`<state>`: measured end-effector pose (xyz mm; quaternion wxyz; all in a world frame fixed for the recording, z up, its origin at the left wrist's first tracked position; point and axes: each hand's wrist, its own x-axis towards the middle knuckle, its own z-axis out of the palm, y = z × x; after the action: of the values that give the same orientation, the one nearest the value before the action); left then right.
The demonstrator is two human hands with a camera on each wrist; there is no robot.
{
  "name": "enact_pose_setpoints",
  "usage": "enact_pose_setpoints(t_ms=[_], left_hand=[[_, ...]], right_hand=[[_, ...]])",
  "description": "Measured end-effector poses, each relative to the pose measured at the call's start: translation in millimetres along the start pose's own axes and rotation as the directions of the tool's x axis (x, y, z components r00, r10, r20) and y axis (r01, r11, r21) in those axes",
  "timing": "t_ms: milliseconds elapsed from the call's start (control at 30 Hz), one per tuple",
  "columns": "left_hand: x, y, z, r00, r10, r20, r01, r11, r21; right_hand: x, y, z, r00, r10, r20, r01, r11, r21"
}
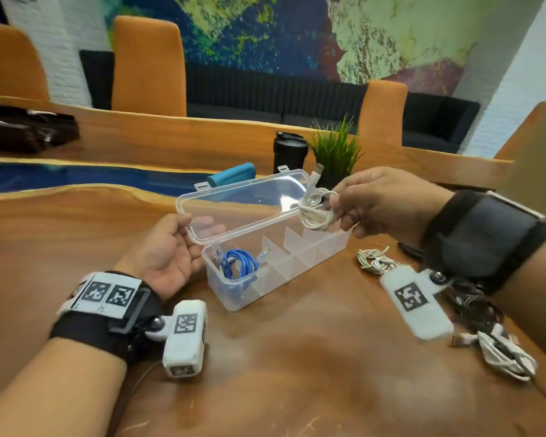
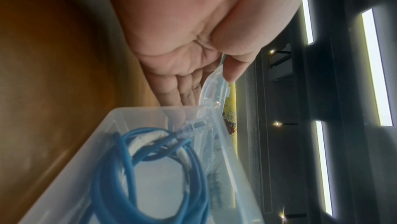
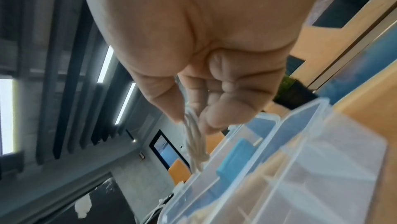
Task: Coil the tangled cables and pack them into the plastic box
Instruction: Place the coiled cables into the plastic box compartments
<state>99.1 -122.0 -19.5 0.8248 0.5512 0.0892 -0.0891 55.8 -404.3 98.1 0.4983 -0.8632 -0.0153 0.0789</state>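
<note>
— So where is the plastic box (image 1: 284, 272) right now?

— Sitting on the wooden tabletop (image 1: 297, 357), with its clear lid (image 1: 243, 203) tipped up. The left hand (image 1: 167, 253) holds that lid at its near corner, thumb on one face and fingers (image 1: 213, 230) behind the other.

— Anything packed?

— Yes, a coiled blue cable (image 1: 237, 263) lies in the end compartment nearest the left hand. The other compartments, split by white dividers, look bare.

— And the right hand (image 1: 382, 205)?

— Raised above the far end of the box, its fingers (image 1: 349, 220) curled round a coiled white cable (image 1: 316, 211); a USB plug sticks up from the bundle.

— What else is out there?

— More white cables (image 1: 374, 260) lie loose on the tabletop to the right of the box, and another white bundle (image 1: 505, 354) with dark leads nearer the right forearm. Behind the box stand a black tumbler (image 1: 289, 151), a small green plant (image 1: 336, 149) and a blue case (image 1: 234, 176).
</note>
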Motion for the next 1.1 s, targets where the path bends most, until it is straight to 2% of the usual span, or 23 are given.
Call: enact_pose_setpoints(t_ms=[67,133,233,333,400,467,567,600,633,733,800,900,1033,1100], left_hand=[[-1.0,0.2,-0.7,1.000,-0.002,0.005,0.002,1.000,-0.007],[-1.5,0.7,-1.3,1.000,-0.007,0.008,0.007,1.000,-0.016],[-0.9,0.8,-2.2,1.000,-0.012,0.011,0.013,0.999,-0.030],[1.4,-0.2,-2.4,1.000,-0.015,0.018,0.016,0.999,-0.032],[3.6,-1.2,-3.8,1.000,-0.011,0.028,0.012,0.999,-0.038],[5.7,-1.4,-5.2,0.999,0.001,0.043,0.001,0.999,-0.038],[8.0,-2.6,-6.5,0.998,0.008,0.056,-0.005,0.999,-0.046],[8.6,-2.7,-6.8,0.998,0.011,0.060,-0.008,0.999,-0.049],[8.9,-3.0,-6.1,0.998,0.012,0.062,-0.009,0.999,-0.051],[9.4,-3.1,-4.0,0.998,0.005,0.062,-0.002,0.999,-0.048],[8.7,-2.4,-4.0,0.998,0.001,0.055,0.002,0.999,-0.045],[8.5,-2.5,-5.4,0.999,0.001,0.049,0.001,0.999,-0.046],[7.0,-3.2,-4.6,0.999,0.016,0.035,-0.014,0.998,-0.053],[6.1,-3.4,-4.5,0.999,0.027,0.021,-0.026,0.999,-0.044]], right_hand=[[17.0,-1.2,27.4,1.000,0.001,0.021,0.000,0.999,-0.053],[34.5,0.6,49.8,1.000,0.018,0.017,-0.015,0.983,-0.184],[55.8,4.4,70.7,0.995,0.082,0.050,-0.055,0.912,-0.406],[68.5,3.9,81.2,0.989,0.114,0.093,-0.050,0.852,-0.521],[72.0,0.0,81.6,0.989,0.073,0.127,0.028,0.755,-0.655],[70.2,-6.0,69.7,0.993,-0.076,0.091,0.119,0.637,-0.762],[66.5,-4.3,21.2,0.979,-0.196,-0.057,0.086,0.652,-0.754],[63.4,1.1,3.8,0.982,-0.170,-0.086,0.041,0.630,-0.776],[60.0,9.3,-12.0,0.990,-0.114,-0.088,-0.007,0.571,-0.821],[48.9,42.6,-34.7,0.990,0.122,-0.070,-0.105,0.307,-0.946],[42.3,63.7,-34.9,0.973,0.214,-0.088,-0.138,0.231,-0.963],[35.7,83.0,-28.9,0.965,0.253,-0.066,-0.122,0.215,-0.969],[32.2,91.4,-26.6,0.983,0.178,-0.050,-0.086,0.204,-0.975],[31.1,91.0,-29.2,0.983,0.176,-0.056,-0.103,0.272,-0.957]])
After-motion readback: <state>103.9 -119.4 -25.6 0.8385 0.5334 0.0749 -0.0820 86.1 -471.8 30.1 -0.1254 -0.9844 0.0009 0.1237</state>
